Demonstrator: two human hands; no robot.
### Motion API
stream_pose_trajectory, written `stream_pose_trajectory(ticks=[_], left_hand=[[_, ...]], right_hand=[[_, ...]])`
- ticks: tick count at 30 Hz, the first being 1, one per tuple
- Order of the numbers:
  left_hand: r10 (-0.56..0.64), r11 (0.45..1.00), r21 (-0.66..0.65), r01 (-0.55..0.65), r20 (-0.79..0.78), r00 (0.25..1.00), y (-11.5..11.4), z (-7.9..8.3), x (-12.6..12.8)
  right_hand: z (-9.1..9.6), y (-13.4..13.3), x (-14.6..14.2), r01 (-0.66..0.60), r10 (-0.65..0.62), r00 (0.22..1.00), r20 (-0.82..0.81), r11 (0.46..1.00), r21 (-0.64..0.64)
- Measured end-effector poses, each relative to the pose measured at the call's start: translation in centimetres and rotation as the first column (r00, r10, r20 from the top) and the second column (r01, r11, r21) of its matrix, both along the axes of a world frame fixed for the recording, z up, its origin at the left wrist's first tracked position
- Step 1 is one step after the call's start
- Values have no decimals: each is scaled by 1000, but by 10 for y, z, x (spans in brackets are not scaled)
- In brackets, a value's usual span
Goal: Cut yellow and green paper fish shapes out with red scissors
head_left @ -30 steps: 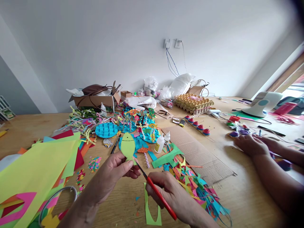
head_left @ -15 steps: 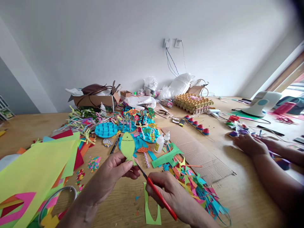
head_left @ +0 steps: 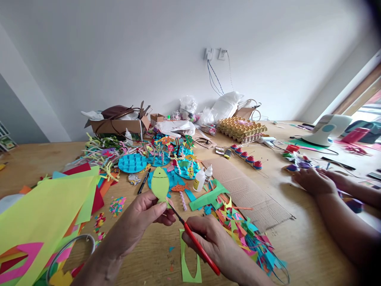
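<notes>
Pinched by its tail end in my left hand (head_left: 151, 210) is a light green paper fish (head_left: 160, 184), upright, with an eye and a curved line drawn in black. My right hand (head_left: 212, 242) is closed around the red-handled scissors (head_left: 202, 248). Their dark blades point up and left and meet the fish's tail beside my left fingertips; my fingers partly hide the tail. Under my right hand lies a light green paper offcut (head_left: 186, 262) with a fish-shaped hole. Behind the fish sit blue paper discs (head_left: 132, 163) and a black marker (head_left: 144, 182).
Coloured paper sheets (head_left: 50, 206) cover the left side. Glue bottles (head_left: 199, 180), paper scraps (head_left: 247, 234) and a cardboard sheet (head_left: 247, 194) lie right of centre. Another person's hands (head_left: 317, 182) are at the right. Egg trays (head_left: 242, 129) and a cardboard box (head_left: 117, 127) stand at the wall.
Almost nothing differs. The scissor handles have shifted very slightly left, while the fish and my left hand keep their place.
</notes>
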State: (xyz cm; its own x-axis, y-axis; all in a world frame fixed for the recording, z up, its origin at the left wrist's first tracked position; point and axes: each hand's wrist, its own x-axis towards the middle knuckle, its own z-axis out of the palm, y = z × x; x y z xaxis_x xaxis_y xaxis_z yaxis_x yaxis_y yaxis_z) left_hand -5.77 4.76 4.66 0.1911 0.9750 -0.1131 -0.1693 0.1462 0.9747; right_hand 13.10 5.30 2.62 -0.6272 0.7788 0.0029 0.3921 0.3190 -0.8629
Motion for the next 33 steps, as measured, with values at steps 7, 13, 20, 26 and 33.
stream_pose_trajectory(ticks=[7, 13, 20, 26, 33], left_hand=[[-5, 1000, 8, 5, -9, 1000, 0, 0, -1], [-43, 999, 29, 43, -4, 999, 0, -4, 0], [-46, 998, 30, 46, -4, 999, 1, -4, 1], [-28, 1000, 12, 28, -18, 999, 1, -3, 2], [-39, 999, 6, 39, -32, 999, 3, -6, 1]], right_hand=[[-1, 2, 0, -7, 6, 1000, -16, 999, -37], [-3, 0, 1, -5, 4, 1000, -28, 998, -59], [-1, 1, -2, 9, -9, 999, -39, 1000, -4], [0, 1, -2, 37, -39, 999, 19, 996, 78], [-4, 0, -3, 20, -20, 1000, -9, 1000, 19]])
